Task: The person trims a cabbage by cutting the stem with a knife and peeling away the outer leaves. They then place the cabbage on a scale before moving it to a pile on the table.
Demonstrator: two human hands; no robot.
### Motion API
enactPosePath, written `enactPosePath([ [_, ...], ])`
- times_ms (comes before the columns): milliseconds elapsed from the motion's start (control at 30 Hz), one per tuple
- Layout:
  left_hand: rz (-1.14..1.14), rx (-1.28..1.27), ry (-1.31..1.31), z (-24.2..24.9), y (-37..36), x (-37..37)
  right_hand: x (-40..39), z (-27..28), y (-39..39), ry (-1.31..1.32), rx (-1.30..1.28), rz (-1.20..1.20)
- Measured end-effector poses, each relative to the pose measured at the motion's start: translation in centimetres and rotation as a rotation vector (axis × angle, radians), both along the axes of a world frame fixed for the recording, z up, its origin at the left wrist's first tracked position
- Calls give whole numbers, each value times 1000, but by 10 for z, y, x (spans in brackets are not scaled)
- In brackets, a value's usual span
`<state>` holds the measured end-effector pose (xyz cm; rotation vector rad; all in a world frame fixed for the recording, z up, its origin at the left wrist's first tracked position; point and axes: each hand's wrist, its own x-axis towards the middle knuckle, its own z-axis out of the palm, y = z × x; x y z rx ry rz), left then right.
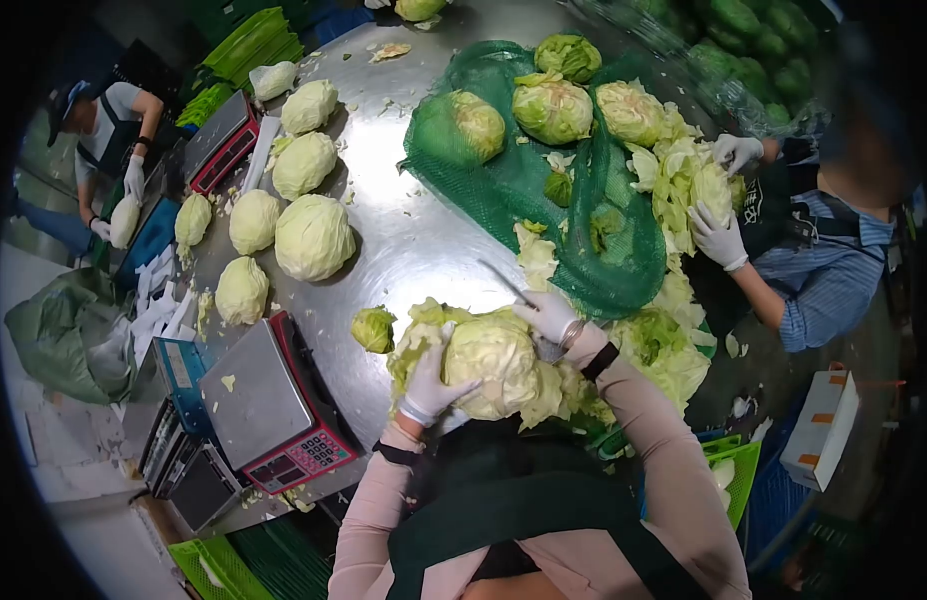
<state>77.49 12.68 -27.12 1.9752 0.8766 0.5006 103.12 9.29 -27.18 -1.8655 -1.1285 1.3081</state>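
Observation:
A pale green cabbage (492, 362) lies at the table's near edge, with loose outer leaves around its base. My left hand (436, 383), in a white glove, grips its left side with the thumb pressed on the front. In my gloved right hand (550, 316) is a knife (505, 281), its thin blade pointing up and left over the metal table. That hand is close to the cabbage's upper right side; whether it touches is hard to see. A small green cabbage piece (373, 329) sits just left of the leaves.
Several trimmed cabbages (315, 238) stand at left by a red-edged scale (282, 405). Green netting (604, 240) with untrimmed cabbages (552, 106) covers the far right, leaf scraps (668, 350) below it. A co-worker (819, 260) handles a cabbage at right; another person (114, 130) works at left.

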Motion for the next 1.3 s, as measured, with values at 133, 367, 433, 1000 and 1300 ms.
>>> enactPosePath([
  [133,108,-40,-4,-14,17,11,16,16,-26,-305,361,217],
  [367,75,-216,-28,-9,29,21,-8,35,-86,-235,54,367],
  [433,80,-168,33,-11,29,21,-12,45,-86,78,-192,254],
  [1000,96,-88,24,-15,31,23,-23,9,-97,-253,-89,277],
  [1300,87,-185,49,-5,41,32,-20,11,-90,-714,118,354],
])
